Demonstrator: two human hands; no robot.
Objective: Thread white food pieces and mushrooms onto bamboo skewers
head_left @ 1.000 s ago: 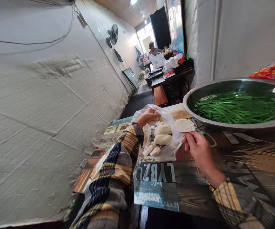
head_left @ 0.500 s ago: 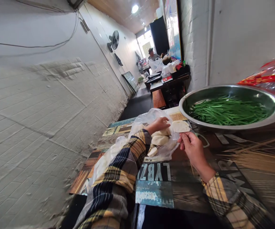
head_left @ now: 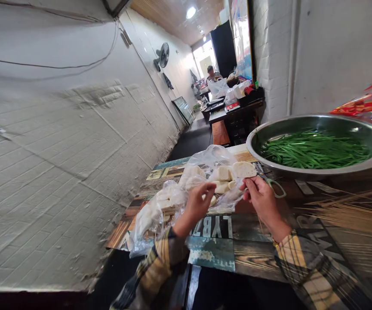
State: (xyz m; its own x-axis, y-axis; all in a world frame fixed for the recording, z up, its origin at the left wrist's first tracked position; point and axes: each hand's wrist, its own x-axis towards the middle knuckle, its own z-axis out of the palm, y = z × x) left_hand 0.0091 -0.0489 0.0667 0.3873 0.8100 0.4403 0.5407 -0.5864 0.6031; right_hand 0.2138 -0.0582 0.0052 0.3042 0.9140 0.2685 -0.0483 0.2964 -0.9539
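Observation:
My right hand (head_left: 261, 197) pinches the lower edge of a flat, pale, rounded slice (head_left: 244, 169) between thumb and fingers; it looks like a doughy food piece. A thin stick shows faintly below this hand, and I cannot tell whether it runs into the slice. My left hand (head_left: 199, 204) hovers at the near side of the bag, fingers curved and apart from the thumb, with nothing visible in it. Between and beyond the hands, several more pale pieces (head_left: 222, 174) lie in an opened clear plastic bag (head_left: 216, 154). Another clear bag (head_left: 143, 221) holds similar pieces to the left.
A large steel basin (head_left: 253, 144) of cut green stalks (head_left: 318, 150) stands at the right. Scissors (head_left: 278, 189) lie beside it, and thin bamboo skewers (head_left: 356, 215) are spread nearer. A white wall (head_left: 59, 163) runs along the left. Farther back, a person (head_left: 212, 74) is behind another table.
My left hand has drawn back toward me from over the pale pieces, uncovering them and the left bag. My right hand still holds the slice in nearly the same place. The view has shifted slightly.

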